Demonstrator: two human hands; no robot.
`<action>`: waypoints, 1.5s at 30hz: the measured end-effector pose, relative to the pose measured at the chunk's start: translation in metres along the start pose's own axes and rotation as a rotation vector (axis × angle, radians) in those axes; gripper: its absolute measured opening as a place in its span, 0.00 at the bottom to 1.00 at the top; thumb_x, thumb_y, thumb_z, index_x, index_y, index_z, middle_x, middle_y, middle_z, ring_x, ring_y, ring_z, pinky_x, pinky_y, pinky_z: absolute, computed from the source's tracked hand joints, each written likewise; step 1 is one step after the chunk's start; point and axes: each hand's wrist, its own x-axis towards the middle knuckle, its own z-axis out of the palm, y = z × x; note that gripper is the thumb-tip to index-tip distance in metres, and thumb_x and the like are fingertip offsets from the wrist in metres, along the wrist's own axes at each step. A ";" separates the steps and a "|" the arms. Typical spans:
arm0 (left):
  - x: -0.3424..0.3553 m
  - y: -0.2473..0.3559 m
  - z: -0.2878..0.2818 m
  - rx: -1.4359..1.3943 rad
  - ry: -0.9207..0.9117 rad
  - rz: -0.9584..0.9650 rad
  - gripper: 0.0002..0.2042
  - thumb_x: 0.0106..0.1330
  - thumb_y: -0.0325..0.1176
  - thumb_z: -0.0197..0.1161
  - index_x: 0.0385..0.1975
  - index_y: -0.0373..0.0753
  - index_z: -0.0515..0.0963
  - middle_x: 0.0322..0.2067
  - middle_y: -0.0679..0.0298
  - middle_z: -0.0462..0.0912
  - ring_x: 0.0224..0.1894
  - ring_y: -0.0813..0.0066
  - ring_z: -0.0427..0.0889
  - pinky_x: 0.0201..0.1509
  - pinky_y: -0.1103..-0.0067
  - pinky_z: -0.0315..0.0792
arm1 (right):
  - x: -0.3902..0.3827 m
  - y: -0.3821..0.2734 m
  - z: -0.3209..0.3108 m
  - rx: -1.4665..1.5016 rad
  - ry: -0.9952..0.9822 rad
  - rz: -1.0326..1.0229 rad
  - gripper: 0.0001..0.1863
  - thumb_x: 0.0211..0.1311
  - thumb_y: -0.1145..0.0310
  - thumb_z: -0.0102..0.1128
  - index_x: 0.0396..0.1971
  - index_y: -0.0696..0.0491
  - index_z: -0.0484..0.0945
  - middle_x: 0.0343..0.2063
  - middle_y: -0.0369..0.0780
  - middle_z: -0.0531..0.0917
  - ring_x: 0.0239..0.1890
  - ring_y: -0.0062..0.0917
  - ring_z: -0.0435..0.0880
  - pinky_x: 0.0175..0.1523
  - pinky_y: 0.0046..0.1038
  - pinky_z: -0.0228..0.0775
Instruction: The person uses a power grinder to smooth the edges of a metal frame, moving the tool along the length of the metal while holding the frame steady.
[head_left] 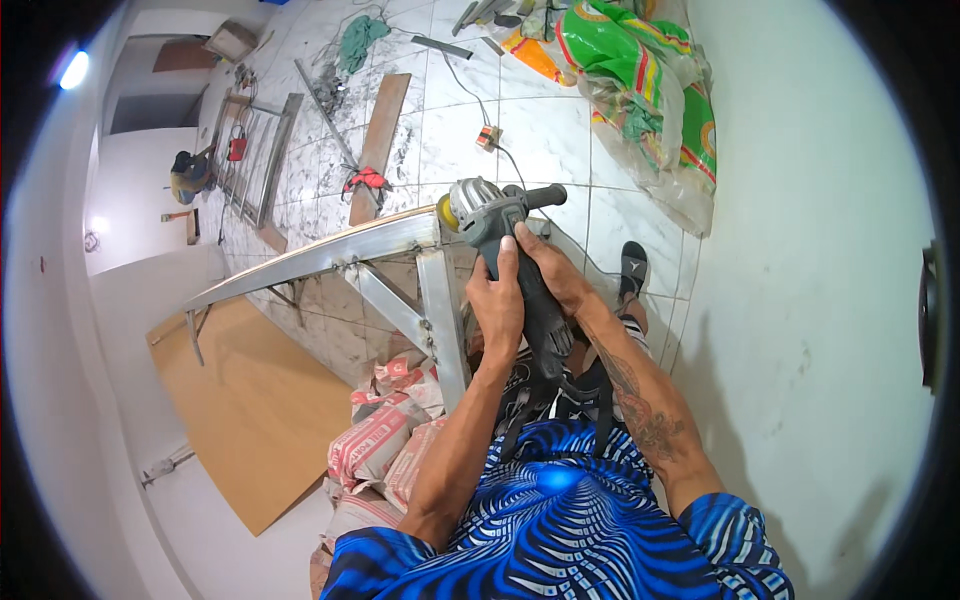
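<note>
Both my hands hold a dark grey angle grinder (546, 325) in front of my body. My left hand (497, 305) is wrapped round its body from the left, thumb along the top. From the right, my right hand (553, 272) closes on the body just behind the head; the black side handle (546, 196) sticks out free. A yellowish disc (447, 213) sits at the corner end of a welded metal frame (330, 252); whether it touches the metal, I cannot tell. Rough weld beads show at the frame's joints. The cord end hangs near my legs.
Red and white sacks (375, 445) are piled below the frame, beside a brown board (255, 400). Green plastic sacks (640, 70) lie by the right wall. A cord runs over the tiles to a small socket box (488, 138). Another person (188, 178) crouches far left near a metal frame.
</note>
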 end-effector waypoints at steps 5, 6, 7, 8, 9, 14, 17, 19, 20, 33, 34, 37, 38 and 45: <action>0.002 0.002 0.003 -0.075 0.017 0.007 0.23 0.72 0.47 0.59 0.41 0.26 0.79 0.31 0.60 0.82 0.33 0.78 0.76 0.37 0.78 0.72 | 0.003 -0.007 -0.001 -0.112 0.015 0.008 0.32 0.68 0.37 0.52 0.45 0.55 0.82 0.34 0.35 0.83 0.31 0.16 0.80 0.33 0.20 0.73; 0.005 0.003 0.002 -0.090 0.019 0.011 0.23 0.72 0.47 0.59 0.41 0.26 0.79 0.31 0.61 0.82 0.33 0.78 0.76 0.37 0.78 0.72 | 0.004 -0.010 0.004 -0.113 0.018 -0.001 0.32 0.68 0.37 0.52 0.45 0.55 0.82 0.33 0.35 0.83 0.31 0.16 0.80 0.33 0.20 0.73; 0.007 0.005 0.001 -0.096 0.006 -0.005 0.23 0.72 0.47 0.59 0.41 0.26 0.79 0.31 0.61 0.82 0.32 0.78 0.76 0.36 0.78 0.72 | 0.004 -0.015 0.007 -0.126 0.023 0.010 0.32 0.68 0.38 0.52 0.45 0.55 0.82 0.33 0.35 0.83 0.31 0.16 0.80 0.33 0.20 0.73; 0.010 0.006 0.001 -0.102 -0.007 -0.021 0.23 0.72 0.47 0.59 0.41 0.26 0.79 0.31 0.61 0.82 0.32 0.78 0.76 0.36 0.78 0.72 | 0.004 -0.021 0.009 -0.140 0.028 0.021 0.31 0.68 0.38 0.53 0.45 0.55 0.82 0.33 0.35 0.83 0.31 0.16 0.80 0.33 0.20 0.73; 0.011 0.005 0.001 -0.111 -0.022 -0.039 0.23 0.72 0.47 0.59 0.41 0.26 0.79 0.31 0.61 0.82 0.32 0.78 0.76 0.36 0.78 0.72 | 0.002 -0.026 0.011 -0.156 0.037 0.032 0.31 0.68 0.38 0.53 0.45 0.55 0.81 0.33 0.35 0.83 0.31 0.16 0.80 0.33 0.20 0.72; 0.007 0.004 0.008 -0.097 -0.005 0.021 0.21 0.72 0.45 0.60 0.40 0.25 0.79 0.31 0.59 0.83 0.32 0.78 0.76 0.35 0.78 0.71 | -0.001 -0.024 0.003 -0.165 0.065 0.005 0.29 0.70 0.40 0.53 0.44 0.54 0.81 0.32 0.33 0.83 0.30 0.15 0.79 0.32 0.20 0.72; -0.001 0.001 0.006 -0.150 0.015 0.046 0.20 0.72 0.43 0.60 0.40 0.26 0.79 0.32 0.59 0.83 0.33 0.79 0.76 0.36 0.78 0.72 | -0.005 -0.022 0.001 -0.205 0.041 0.028 0.28 0.70 0.41 0.52 0.43 0.54 0.81 0.31 0.33 0.82 0.30 0.15 0.78 0.34 0.19 0.71; -0.005 0.001 0.004 -0.191 0.035 0.018 0.20 0.72 0.43 0.60 0.40 0.26 0.79 0.32 0.59 0.83 0.33 0.79 0.76 0.36 0.79 0.72 | -0.006 -0.024 0.005 -0.242 0.026 0.044 0.28 0.71 0.42 0.52 0.42 0.55 0.81 0.31 0.32 0.82 0.30 0.15 0.78 0.34 0.19 0.71; -0.005 0.001 0.003 -0.211 0.046 0.004 0.20 0.72 0.43 0.60 0.39 0.26 0.79 0.32 0.59 0.83 0.33 0.79 0.76 0.36 0.79 0.71 | -0.007 -0.024 0.007 -0.258 0.026 0.047 0.28 0.71 0.42 0.52 0.42 0.55 0.81 0.31 0.33 0.82 0.30 0.15 0.78 0.34 0.19 0.71; 0.020 -0.007 0.004 -0.185 0.035 0.113 0.21 0.67 0.44 0.65 0.38 0.26 0.78 0.28 0.57 0.84 0.29 0.75 0.79 0.34 0.75 0.73 | 0.019 -0.009 -0.007 -0.273 0.012 -0.115 0.35 0.74 0.40 0.43 0.48 0.61 0.79 0.39 0.40 0.84 0.37 0.18 0.81 0.39 0.20 0.74; 0.020 -0.009 0.003 -0.177 0.031 0.141 0.21 0.67 0.44 0.65 0.38 0.26 0.79 0.28 0.56 0.84 0.30 0.75 0.79 0.34 0.75 0.73 | 0.018 -0.006 -0.009 -0.291 0.014 -0.129 0.34 0.74 0.40 0.42 0.49 0.61 0.79 0.39 0.40 0.84 0.37 0.18 0.81 0.40 0.20 0.74; 0.016 -0.020 -0.003 -0.160 0.016 0.191 0.19 0.67 0.42 0.65 0.39 0.27 0.78 0.30 0.56 0.84 0.32 0.74 0.80 0.36 0.75 0.73 | 0.013 0.002 -0.013 -0.381 -0.002 -0.167 0.33 0.76 0.42 0.41 0.49 0.61 0.78 0.40 0.40 0.83 0.40 0.19 0.79 0.44 0.22 0.73; 0.013 -0.024 -0.004 -0.156 0.011 0.203 0.19 0.67 0.42 0.65 0.40 0.27 0.78 0.30 0.56 0.84 0.33 0.74 0.80 0.37 0.75 0.74 | 0.009 0.004 -0.014 -0.439 -0.019 -0.179 0.33 0.76 0.43 0.40 0.50 0.61 0.78 0.41 0.40 0.83 0.41 0.20 0.79 0.46 0.23 0.72; 0.008 -0.034 0.004 -0.252 0.040 0.239 0.19 0.67 0.40 0.65 0.45 0.28 0.77 0.35 0.57 0.85 0.37 0.74 0.80 0.43 0.75 0.74 | 0.013 -0.005 -0.023 -0.687 -0.081 -0.295 0.28 0.78 0.48 0.39 0.48 0.60 0.76 0.42 0.40 0.81 0.46 0.25 0.75 0.55 0.28 0.66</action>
